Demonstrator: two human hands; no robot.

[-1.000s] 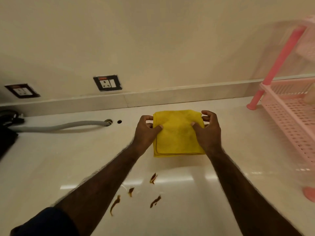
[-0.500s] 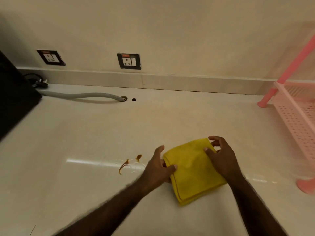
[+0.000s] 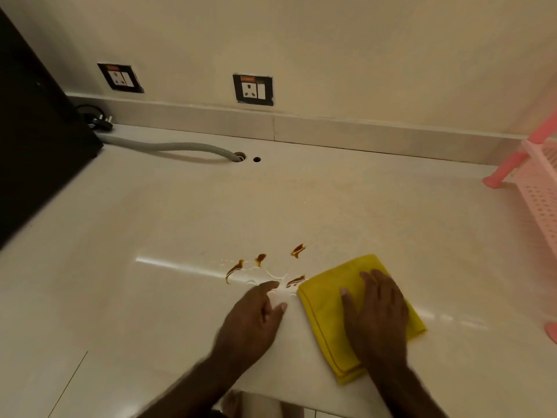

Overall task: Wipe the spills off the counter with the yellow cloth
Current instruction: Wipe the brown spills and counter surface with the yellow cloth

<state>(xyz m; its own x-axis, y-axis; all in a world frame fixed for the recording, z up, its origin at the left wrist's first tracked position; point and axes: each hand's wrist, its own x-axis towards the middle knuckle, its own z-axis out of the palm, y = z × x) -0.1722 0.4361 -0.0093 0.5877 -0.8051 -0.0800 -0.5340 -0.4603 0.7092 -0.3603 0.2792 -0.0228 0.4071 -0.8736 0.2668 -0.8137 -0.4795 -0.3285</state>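
A folded yellow cloth (image 3: pixel 328 294) lies flat on the pale counter (image 3: pixel 180 224) near its front edge. My right hand (image 3: pixel 376 315) rests palm down on the cloth, fingers spread, pressing it to the surface. My left hand (image 3: pixel 256 312) hovers just left of the cloth, fingers loosely apart, holding nothing. Several small brown spills (image 3: pixel 260 259) with clear wet streaks lie on the counter just beyond my left hand; one brown smear (image 3: pixel 296 280) sits at the cloth's far left corner.
A pink plastic rack (image 3: pixel 539 188) stands at the right edge. A grey corrugated hose (image 3: pixel 180 147) runs into a counter hole at the back, by a black appliance (image 3: pixel 33 140) at left. Two wall sockets (image 3: pixel 253 89) sit above the backsplash.
The cloth went from held up in both hands to lying on the counter. My left hand has let go and drawn left; my right hand now lies flat on top.
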